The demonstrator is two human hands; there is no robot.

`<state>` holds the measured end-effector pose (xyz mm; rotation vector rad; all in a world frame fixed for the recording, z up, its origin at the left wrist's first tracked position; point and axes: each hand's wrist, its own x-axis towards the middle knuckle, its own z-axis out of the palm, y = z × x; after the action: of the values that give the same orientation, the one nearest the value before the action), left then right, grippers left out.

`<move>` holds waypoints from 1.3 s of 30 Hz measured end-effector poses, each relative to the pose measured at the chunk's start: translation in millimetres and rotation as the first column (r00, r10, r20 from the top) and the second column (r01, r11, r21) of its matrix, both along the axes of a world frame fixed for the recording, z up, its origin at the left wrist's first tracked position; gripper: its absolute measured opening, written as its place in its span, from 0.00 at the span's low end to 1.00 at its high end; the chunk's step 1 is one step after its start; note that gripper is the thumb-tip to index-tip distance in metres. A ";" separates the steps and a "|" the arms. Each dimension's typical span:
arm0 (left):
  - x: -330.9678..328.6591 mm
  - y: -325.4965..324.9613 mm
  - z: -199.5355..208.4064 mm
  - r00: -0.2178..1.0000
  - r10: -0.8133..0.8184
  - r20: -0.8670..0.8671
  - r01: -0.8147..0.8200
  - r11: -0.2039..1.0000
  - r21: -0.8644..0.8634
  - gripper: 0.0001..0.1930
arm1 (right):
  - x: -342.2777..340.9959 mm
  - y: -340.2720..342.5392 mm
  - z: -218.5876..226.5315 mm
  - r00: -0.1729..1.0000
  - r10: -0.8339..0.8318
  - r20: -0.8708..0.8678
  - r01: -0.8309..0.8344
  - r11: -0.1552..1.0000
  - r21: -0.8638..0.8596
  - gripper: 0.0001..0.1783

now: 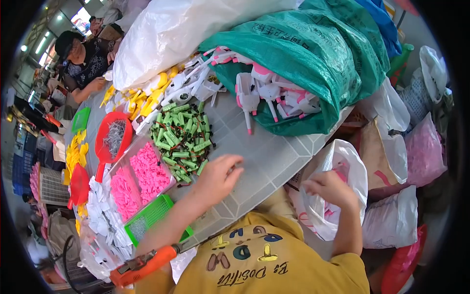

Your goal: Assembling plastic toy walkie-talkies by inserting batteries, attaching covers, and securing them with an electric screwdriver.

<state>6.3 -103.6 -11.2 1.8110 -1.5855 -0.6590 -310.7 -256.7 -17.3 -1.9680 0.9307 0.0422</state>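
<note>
My left hand is over the grey table, its fingers loosely bent and apart with nothing visible in them. Beside it lies a heap of green battery packs with dark wires. My right hand hangs, fingers loose and apart, over the mouth of a white bag containing pink and white parts. I see nothing in its grasp. An orange-handled tool lies by my left forearm. At the far side, white plastic toy housings with pink tips spill from a green sack.
A clear box of pink pieces, a green basket and a red scoop of screws stand left. Yellow and white parts lie beyond, near a large white bag. Another person sits far left. Filled bags crowd the right.
</note>
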 end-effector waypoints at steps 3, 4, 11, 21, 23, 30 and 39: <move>13.0 -38.2 -16.8 0.943 0.033 0.330 0.050 0.969 -0.242 0.21 | 45.4 7.6 22.2 0.968 0.137 0.209 -0.143 0.990 0.013 0.12; 22.3 -52.5 -18.6 0.895 0.064 0.441 0.072 0.956 -0.284 0.23 | 58.0 11.6 25.4 0.955 0.202 0.218 -0.194 0.979 -0.060 0.11; 55.0 -136.4 2.6 0.537 0.184 0.823 0.304 0.868 -0.393 0.23 | 129.4 41.7 -8.5 0.868 0.219 0.446 -0.145 0.970 -0.196 0.09; 39.1 -91.2 2.5 0.816 0.067 0.574 0.277 0.826 -0.491 0.17 | 155.4 65.9 -70.3 0.645 -0.448 0.619 0.126 0.861 0.492 0.29; 22.7 -64.3 4.0 0.927 0.051 0.371 0.142 0.869 -0.474 0.17 | 160.8 62.1 -74.3 0.588 -0.498 0.638 0.118 0.833 0.541 0.32; -17.3 36.3 18.5 0.982 0.163 -0.092 -0.186 0.902 -0.389 0.18 | 183.1 88.7 -50.9 0.407 -0.631 0.660 -0.365 0.550 0.751 0.37; 15.8 111.3 0.8 0.761 0.609 -0.223 -0.646 0.677 -0.353 0.12 | 205.6 109.7 -41.9 0.662 -0.516 0.543 -0.440 0.320 0.839 0.39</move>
<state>22.1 7.7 -10.4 1.7986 -0.8381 -0.0564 -105.1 -146.9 -59.1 -0.5864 0.1777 -0.2206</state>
